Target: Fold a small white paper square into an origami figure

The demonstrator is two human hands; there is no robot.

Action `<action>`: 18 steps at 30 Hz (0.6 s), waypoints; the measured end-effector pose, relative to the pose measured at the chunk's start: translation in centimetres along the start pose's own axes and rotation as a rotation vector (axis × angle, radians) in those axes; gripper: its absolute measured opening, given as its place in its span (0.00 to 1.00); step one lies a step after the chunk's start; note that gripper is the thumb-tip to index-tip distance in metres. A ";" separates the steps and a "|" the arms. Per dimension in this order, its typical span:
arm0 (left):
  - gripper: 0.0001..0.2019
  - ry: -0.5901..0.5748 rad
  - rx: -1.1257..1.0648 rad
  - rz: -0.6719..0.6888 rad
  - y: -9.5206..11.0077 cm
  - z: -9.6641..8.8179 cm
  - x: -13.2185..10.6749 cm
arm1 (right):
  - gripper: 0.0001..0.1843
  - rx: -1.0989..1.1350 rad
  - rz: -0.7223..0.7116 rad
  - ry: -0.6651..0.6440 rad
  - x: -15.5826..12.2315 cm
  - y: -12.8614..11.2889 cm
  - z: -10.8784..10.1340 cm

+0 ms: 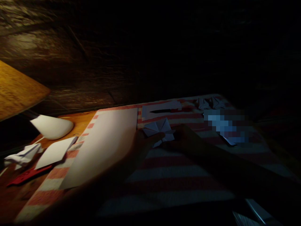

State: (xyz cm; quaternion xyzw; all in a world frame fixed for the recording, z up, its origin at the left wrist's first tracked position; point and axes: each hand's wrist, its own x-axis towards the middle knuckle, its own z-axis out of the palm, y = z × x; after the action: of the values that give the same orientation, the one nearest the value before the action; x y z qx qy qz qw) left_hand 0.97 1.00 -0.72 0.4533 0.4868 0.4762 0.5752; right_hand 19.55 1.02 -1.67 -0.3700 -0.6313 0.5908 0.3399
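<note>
A piece of folded white paper (161, 126), creased into several pointed flaps, is held between both hands above the striped cloth. My left hand (145, 138) grips its left side, with the thumb lying across the front. My right hand (183, 138) is closed at the paper's right edge, its fingers mostly lost in shadow. Just behind the folded paper lies a knife (164, 110) with a dark blade and red handle, resting on small white sheets (147, 113). A large white sheet (110, 135) lies flat to the left of my hands.
A lamp with a yellow shade (21, 91) and white base (53, 126) stands at left. Near it lie crumpled paper (22, 155), a white sheet (56, 153) and a red object (29, 175). Folded paper shapes (210, 103) and a lit, pixelated item (223, 125) are at right.
</note>
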 end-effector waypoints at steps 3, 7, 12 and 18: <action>0.09 -0.002 0.026 0.027 -0.3 -0.1 0.1 | 0.10 0.041 0.000 -0.008 0.2 0.0 0.1; 0.09 -0.010 0.057 0.044 -0.7 -0.2 0.3 | 0.08 0.045 -0.046 0.036 0.3 -0.2 0.5; 0.09 0.013 0.105 0.080 -0.3 0.1 0.2 | 0.09 0.028 -0.071 0.050 0.4 -0.1 0.8; 0.09 0.013 0.037 0.039 0.1 0.4 -0.2 | 0.08 0.055 -0.085 0.014 0.4 -0.2 0.8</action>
State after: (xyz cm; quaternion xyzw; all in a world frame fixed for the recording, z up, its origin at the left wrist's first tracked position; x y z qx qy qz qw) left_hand 1.36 0.78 -0.52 0.4701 0.4904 0.4813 0.5540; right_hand 18.66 0.94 -1.49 -0.3375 -0.6275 0.5904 0.3791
